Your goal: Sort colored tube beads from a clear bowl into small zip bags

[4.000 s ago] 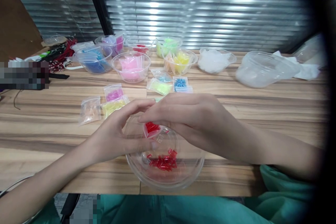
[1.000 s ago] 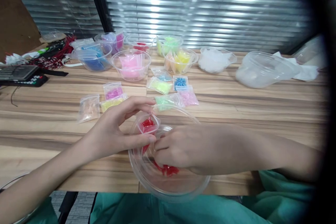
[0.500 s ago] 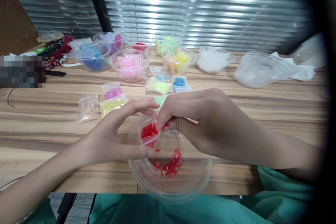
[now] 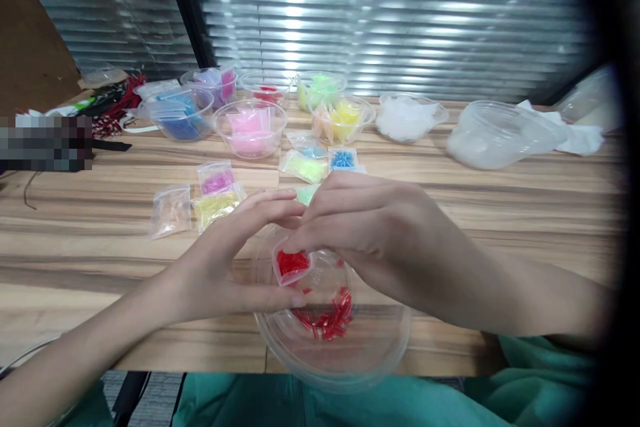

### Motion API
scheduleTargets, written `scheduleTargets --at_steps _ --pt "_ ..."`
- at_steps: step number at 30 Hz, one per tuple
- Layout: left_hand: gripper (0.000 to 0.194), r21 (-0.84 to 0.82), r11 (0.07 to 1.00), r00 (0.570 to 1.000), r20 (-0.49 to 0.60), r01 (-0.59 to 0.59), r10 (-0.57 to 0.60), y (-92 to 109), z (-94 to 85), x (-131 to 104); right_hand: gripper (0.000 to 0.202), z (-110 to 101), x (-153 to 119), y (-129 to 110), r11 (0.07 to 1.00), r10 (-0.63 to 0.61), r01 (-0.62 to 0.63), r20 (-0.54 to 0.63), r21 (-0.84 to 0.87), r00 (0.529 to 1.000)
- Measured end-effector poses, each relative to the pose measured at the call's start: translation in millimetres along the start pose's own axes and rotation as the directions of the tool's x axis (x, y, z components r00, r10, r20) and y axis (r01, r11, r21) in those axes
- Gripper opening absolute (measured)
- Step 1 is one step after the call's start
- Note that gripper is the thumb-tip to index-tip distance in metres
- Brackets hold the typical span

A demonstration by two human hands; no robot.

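And up we come: a second ago our right hand (image 4: 373, 230) was down among the loose red pieces (image 4: 331, 321), now it's curled at the small bag's (image 4: 292, 268) mouth, whether pinching anything we can't tell. Our left hand (image 4: 217, 273) grips that bag over the clear bowl's (image 4: 350, 373) left side, on the desk (image 4: 500, 213). Raised marks (image 4: 318, 272) on its base: too faint for us.
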State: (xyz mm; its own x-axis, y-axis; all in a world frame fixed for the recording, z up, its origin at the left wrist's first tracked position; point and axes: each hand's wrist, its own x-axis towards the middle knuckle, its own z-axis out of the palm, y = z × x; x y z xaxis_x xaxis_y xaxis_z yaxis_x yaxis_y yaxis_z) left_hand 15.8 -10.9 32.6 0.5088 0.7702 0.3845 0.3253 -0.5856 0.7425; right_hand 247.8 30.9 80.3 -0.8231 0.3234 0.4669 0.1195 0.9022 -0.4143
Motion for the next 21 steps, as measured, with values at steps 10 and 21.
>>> scheduleTargets --at_steps 10,21 --pt "0.071 -0.019 0.999 0.998 0.049 0.029 -0.028 0 -0.2 -1 0.015 5 -5 -8 0.998 0.014 -0.018 0.067 0.061 0.998" --pt "0.074 -0.051 0.997 0.997 0.046 0.059 -0.056 -4 0.2 -4 0.019 -6 1 -2 0.993 -0.106 0.112 0.128 -0.04 0.986"
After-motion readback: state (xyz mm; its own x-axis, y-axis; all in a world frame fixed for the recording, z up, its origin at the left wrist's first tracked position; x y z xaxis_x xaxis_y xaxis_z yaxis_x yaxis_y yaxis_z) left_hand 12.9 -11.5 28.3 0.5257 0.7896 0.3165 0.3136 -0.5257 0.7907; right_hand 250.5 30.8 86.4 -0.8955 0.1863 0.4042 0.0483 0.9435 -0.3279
